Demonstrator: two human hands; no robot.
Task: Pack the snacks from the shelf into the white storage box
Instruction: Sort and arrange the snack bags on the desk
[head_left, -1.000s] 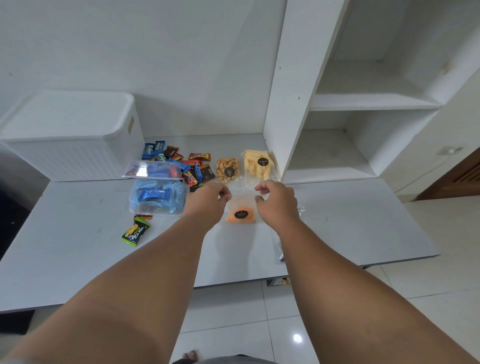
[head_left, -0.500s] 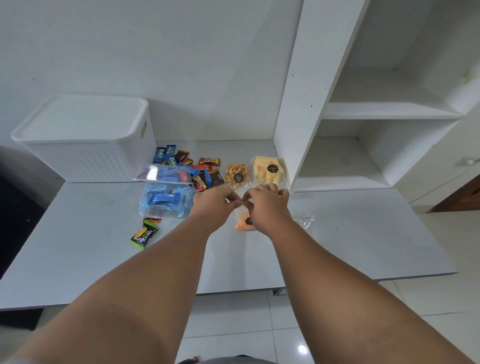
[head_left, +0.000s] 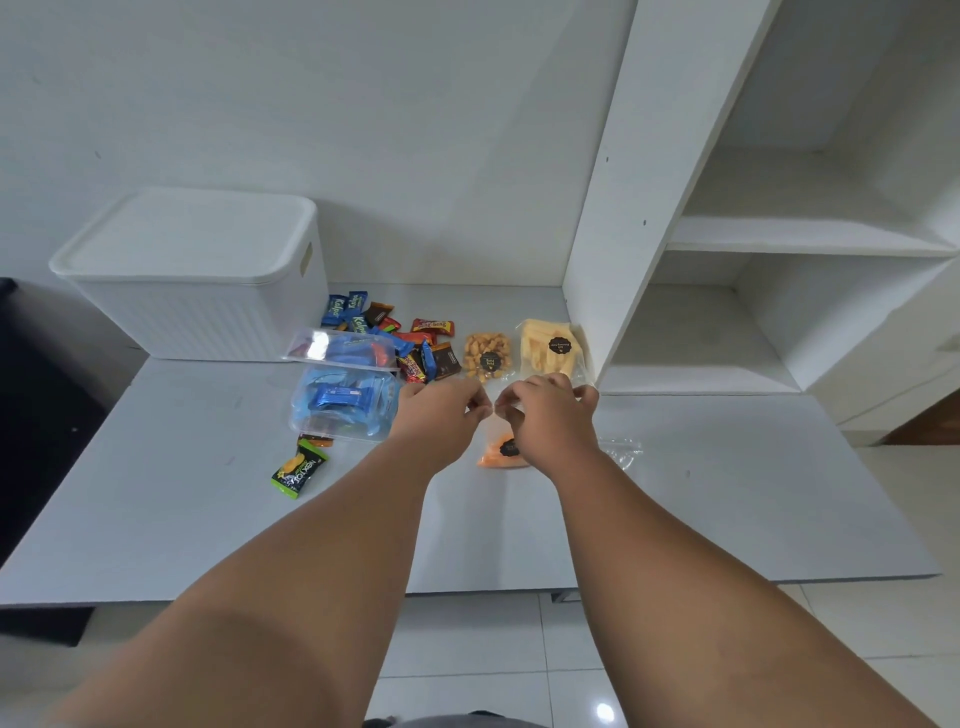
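Note:
The white storage box (head_left: 197, 306) stands at the table's back left with its lid on. My left hand (head_left: 441, 415) and my right hand (head_left: 545, 415) meet at mid-table, fingertips pinched on the top edge of a clear bag of orange snacks (head_left: 496, 457), which is mostly hidden under my right hand. Behind the hands lie a bag of golden nuts (head_left: 485, 356) and a bag of yellow sticks (head_left: 550, 348). Left of them are a pile of small wrapped candies (head_left: 395, 332) and a clear tub of blue wafer packs (head_left: 343, 405). A green packet (head_left: 298, 470) lies nearer to me.
The white shelf unit (head_left: 701, 338) rises at the right with nothing on the shelves I can see. The grey table (head_left: 156, 519) ends in a front edge above a tiled floor. A dark object sits at the far left.
My hands, apart at the bag's top corners a second ago, have come together at the middle of its top edge. The view has shifted slightly.

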